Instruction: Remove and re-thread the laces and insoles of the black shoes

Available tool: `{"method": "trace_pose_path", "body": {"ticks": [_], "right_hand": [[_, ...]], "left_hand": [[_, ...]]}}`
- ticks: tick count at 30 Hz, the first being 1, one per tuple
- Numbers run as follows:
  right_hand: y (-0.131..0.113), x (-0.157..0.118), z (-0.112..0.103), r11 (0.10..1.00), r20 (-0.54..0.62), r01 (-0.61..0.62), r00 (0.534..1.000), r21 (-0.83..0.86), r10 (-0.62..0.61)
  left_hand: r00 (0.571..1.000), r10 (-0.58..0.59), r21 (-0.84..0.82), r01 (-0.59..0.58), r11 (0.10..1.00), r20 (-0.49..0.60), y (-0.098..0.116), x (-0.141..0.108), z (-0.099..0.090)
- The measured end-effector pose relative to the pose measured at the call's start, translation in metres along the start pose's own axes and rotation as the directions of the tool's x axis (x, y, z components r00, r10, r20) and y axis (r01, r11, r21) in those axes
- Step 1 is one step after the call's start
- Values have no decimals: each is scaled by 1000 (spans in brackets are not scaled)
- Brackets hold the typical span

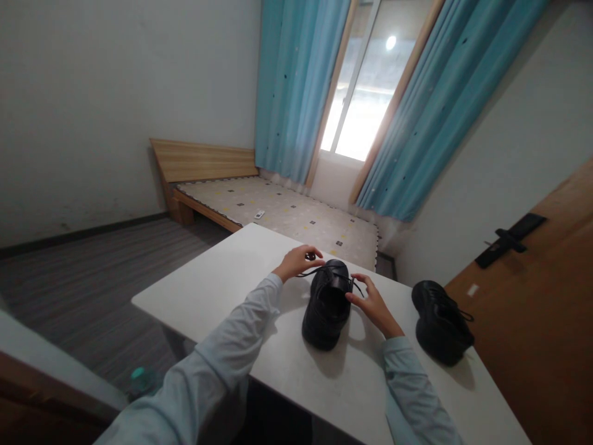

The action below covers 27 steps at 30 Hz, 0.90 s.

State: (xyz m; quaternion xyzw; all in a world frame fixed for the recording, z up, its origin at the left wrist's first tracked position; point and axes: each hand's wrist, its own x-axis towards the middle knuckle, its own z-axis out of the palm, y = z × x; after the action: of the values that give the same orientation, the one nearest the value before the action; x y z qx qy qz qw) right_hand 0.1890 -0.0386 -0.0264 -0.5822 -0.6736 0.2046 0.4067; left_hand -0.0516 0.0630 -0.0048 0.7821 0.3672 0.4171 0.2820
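Observation:
A black shoe (327, 309) stands on the white table (208, 284), its opening facing me and its toe pointing away. Its dark laces spread out to both sides. My left hand (300, 262) is at the shoe's left, thumb and index finger curved around a small dark round thing (310, 256), with a lace running by the thumb. On the shoe's right side, my right hand (369, 301) has its thumb and index finger apart beside the lace end. Whether its fingertips touch the lace is too small to tell.
A second black shoe (442, 324) sits at the table's right, near a wooden door (532, 296). Beyond the table is a bed (287, 207) with a small white remote (259, 214). Blue curtains (301, 86) frame the window. A green-capped bottle (139, 376) is at lower left.

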Motion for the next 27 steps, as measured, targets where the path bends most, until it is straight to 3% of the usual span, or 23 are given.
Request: {"method": "trace_pose_path", "body": {"ticks": [2,4,13,16,19,22,27], "right_hand": [[0,0,0,1000,1,-8,1000,3,8],[-1,0,0,1000,5,-13,1000,5,13],[-1,0,2,1000,-16,2,1000,16,-2],[-2,0,1,1000,-17,17,1000,15,-17],[-3,0,1,1000,-9,12,1000,13,-12],[-3,0,0,1000,-4,8,1000,9,-8],[-1,-1,0,1000,-4,5,1000,0,-5]], "left_hand": [[991,1,138,-19,990,131,-2,-3,6],[983,-11,212,-28,977,184,-4,-4,9],[968,72,205,-123,971,239,-11,-2,9],[986,10,236,-50,970,168,-8,-3,11],[987,-163,244,154,957,16,-5,-2,10],[938,-320,186,341,922,-134,-6,1,5],[879,-398,182,450,874,-262,-15,4,-3]]}}
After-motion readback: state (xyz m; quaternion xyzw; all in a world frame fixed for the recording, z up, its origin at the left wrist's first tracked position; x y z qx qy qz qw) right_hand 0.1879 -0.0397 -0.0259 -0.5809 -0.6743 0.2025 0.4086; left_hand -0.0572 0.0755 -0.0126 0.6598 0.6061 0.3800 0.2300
